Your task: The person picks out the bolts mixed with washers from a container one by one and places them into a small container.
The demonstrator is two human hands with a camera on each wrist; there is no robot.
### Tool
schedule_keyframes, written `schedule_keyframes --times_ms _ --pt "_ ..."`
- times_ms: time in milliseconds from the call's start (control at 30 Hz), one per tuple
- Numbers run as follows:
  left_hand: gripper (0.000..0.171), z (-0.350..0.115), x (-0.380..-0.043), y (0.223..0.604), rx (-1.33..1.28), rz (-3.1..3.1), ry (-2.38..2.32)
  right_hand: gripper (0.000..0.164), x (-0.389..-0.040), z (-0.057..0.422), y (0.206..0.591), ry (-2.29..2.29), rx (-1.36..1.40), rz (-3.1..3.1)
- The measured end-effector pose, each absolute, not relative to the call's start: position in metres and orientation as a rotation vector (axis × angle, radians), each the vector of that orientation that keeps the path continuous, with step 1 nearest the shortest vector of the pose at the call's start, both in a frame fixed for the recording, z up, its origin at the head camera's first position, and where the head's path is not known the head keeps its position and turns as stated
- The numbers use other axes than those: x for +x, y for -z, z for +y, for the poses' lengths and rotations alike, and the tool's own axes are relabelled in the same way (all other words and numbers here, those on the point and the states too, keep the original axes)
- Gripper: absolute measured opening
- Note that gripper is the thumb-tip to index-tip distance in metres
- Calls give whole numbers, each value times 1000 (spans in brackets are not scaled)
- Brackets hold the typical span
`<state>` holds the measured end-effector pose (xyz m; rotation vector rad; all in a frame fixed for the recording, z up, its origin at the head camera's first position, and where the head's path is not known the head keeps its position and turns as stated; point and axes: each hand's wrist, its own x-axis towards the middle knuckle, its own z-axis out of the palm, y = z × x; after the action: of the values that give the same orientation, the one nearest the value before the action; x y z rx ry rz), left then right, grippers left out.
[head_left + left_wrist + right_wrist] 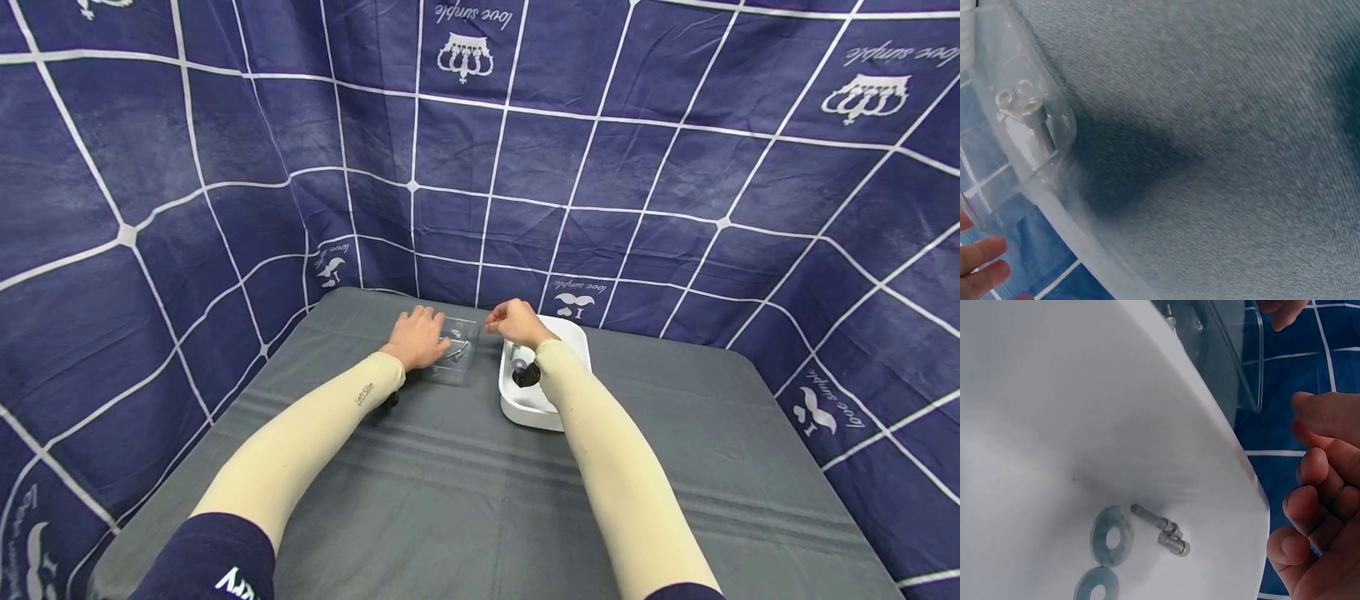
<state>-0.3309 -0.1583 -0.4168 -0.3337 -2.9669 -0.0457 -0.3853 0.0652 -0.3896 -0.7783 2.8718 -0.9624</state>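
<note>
Fingers [1313, 465] of our right grip [517, 322] curl in, and we cannot tell whether they pinch anything. Below that grip, the white tray [525, 412], partly hidden, has two washers [1112, 547], one cropped. Our left grip [417, 337] spreads loosely, holding nothing, covering part of the clear box [448, 377]; one bolt [1043, 131] shows inside.

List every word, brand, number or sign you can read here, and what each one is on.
"love simple": upside down, repeated on the blue cloth, with crown emblems.
"I" plus a heart, by a moustache emblem: same cloth.
"Let'sSlim", small: left cream sleeve.
"ry", the rest cut off or unclear: left navy sleeve.
Lower-left cloth lettering: too distorted to read.
Wrist views: none.
</note>
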Motion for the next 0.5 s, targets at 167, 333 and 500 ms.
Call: schedule_keyframes --times_ms 167,333,500 --pt "55 -152 -332 415 -349 -2955 48 13 -386 71 390 989 -766 2861" --pt "55 -148 -332 412 -363 -2954 29 12 -387 78 390 997 -768 2871" --pt "57 -143 -333 410 -370 -2981 14 14 -386 87 389 1000 -764 2893"
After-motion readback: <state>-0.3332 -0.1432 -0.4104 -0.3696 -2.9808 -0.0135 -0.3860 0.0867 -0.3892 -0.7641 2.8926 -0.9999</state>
